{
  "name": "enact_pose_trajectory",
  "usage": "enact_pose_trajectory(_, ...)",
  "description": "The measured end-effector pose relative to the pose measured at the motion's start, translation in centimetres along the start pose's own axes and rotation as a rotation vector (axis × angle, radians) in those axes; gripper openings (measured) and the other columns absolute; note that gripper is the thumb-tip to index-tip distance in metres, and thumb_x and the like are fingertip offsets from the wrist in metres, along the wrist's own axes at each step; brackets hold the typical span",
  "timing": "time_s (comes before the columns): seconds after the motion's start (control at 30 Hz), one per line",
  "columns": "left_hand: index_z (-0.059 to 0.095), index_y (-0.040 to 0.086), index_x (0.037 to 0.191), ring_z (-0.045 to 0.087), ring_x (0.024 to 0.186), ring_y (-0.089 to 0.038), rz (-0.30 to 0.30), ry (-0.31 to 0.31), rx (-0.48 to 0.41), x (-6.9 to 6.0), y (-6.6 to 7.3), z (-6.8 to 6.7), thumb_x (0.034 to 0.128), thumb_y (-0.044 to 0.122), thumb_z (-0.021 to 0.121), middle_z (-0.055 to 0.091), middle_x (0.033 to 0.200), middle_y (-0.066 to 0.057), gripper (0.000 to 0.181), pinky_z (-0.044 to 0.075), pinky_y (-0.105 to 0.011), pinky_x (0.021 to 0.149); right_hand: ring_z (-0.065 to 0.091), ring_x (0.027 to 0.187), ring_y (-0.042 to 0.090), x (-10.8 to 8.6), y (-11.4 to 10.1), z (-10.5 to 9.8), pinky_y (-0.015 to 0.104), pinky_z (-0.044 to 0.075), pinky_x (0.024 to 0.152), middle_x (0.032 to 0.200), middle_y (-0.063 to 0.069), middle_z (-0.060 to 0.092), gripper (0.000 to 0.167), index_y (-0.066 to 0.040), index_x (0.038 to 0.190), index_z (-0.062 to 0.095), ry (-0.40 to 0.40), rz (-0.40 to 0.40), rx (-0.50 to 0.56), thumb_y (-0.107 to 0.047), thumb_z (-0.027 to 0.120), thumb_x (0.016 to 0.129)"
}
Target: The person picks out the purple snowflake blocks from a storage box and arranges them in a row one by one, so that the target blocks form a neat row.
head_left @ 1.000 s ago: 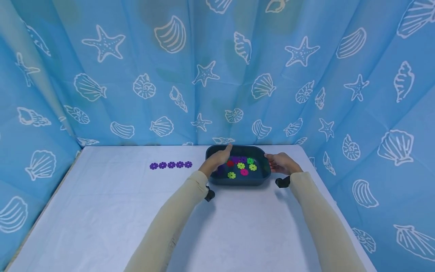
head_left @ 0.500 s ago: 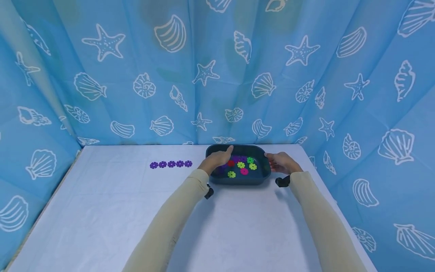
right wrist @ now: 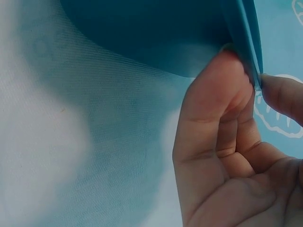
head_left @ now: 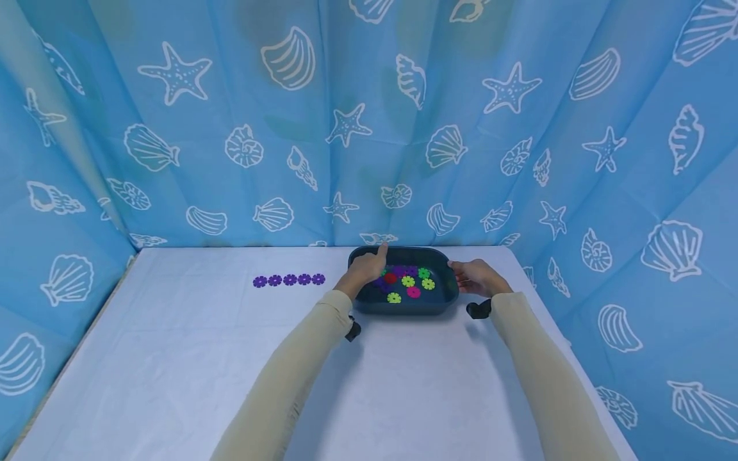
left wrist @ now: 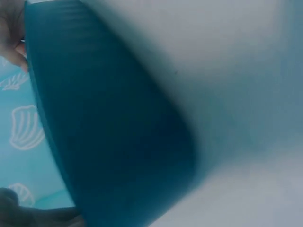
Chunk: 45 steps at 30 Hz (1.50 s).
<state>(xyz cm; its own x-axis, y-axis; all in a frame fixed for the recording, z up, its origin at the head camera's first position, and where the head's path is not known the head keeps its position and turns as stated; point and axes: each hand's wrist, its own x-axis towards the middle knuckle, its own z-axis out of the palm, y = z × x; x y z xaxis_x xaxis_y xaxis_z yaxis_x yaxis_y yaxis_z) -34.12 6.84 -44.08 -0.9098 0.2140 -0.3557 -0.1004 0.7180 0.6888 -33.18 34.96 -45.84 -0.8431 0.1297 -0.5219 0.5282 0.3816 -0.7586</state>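
Note:
A dark blue-green plastic tub (head_left: 406,307) stands near the table's back edge and holds several notched, flower-shaped discs (head_left: 413,292) in yellow, green, pink, red and purple. My right hand (head_left: 478,276) pinches its right rim between thumb and fingers; the right wrist view shows the thumb (right wrist: 284,97) outside the tub wall (right wrist: 142,28). Across the left end of the tub reaches my left hand (head_left: 364,269), thumb raised toward the back rim. Its other fingers are hidden, so I cannot tell how they lie. The left wrist view shows mostly the tub's outer wall (left wrist: 109,118).
Several purple discs (head_left: 290,280) lie in a straight row on the white tablecloth (head_left: 173,358), left of the tub. A blue curtain (head_left: 369,160) with shell and starfish prints encloses the table at the back and both sides.
My left hand has shifted slightly left and its thumb points more upright. Discs beside it in the tub have moved, with a green one now showing. The right hand keeps its place.

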Motion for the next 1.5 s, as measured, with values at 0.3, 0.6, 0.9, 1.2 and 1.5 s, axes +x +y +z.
enact_pose_trajectory(0.3,0.046,-0.002,0.142,0.043,0.132,-0.036,0.039,0.065,-0.158,0.7,-0.5,0.9,0.1018,0.058,0.013,0.047,0.144,-0.019,0.079,0.033,-0.050,0.110,0.059,0.082,0.019,-0.1,0.0,0.0,0.026,0.056,0.073,0.105,0.013,0.055,0.053,0.005,0.129,0.049,0.019,0.001,-0.007,-0.039,0.051,0.101)
enact_pose_trajectory(0.6,0.051,-0.005,0.132,0.058,0.116,-0.028,0.181,0.266,0.073,2.1,-1.5,2.1,0.0986,0.007,0.052,0.060,0.126,-0.018,0.036,0.049,-0.039,0.097,0.059,0.084,0.020,0.1,0.0,0.1,0.027,0.057,0.074,0.109,0.015,0.055,0.054,0.005,0.131,0.048,0.021,0.008,-0.003,-0.040,0.051,0.100)
enact_pose_trajectory(0.9,0.055,-0.003,0.131,0.057,0.117,-0.028,0.186,0.274,0.005,2.7,-2.2,3.1,0.0901,-0.001,0.061,0.061,0.125,-0.016,0.041,0.048,-0.037,0.098,0.057,0.077,0.018,0.4,0.3,0.1,0.027,0.056,0.070,0.098,0.011,0.054,0.048,0.005,0.122,0.051,-0.003,0.005,0.033,-0.037,0.053,0.100)
enact_pose_trajectory(1.2,0.058,-0.003,0.127,0.059,0.115,-0.027,0.225,0.284,-0.011,3.3,-2.2,3.3,0.0853,-0.006,0.064,0.064,0.122,-0.015,0.042,0.049,-0.036,0.096,0.058,0.080,0.019,0.3,0.1,0.0,0.026,0.056,0.071,0.102,0.012,0.055,0.050,0.005,0.127,0.050,0.007,0.005,0.033,-0.037,0.052,0.100)
enact_pose_trajectory(1.5,0.061,0.000,0.123,0.062,0.108,-0.023,0.266,0.263,0.095,3.7,-2.2,3.8,0.0838,-0.007,0.068,0.065,0.118,-0.014,0.040,0.051,-0.035,0.094,0.056,0.076,0.018,0.1,0.3,0.0,0.026,0.056,0.071,0.096,0.011,0.053,0.045,0.004,0.120,0.051,-0.019,-0.014,0.059,-0.036,0.053,0.100)
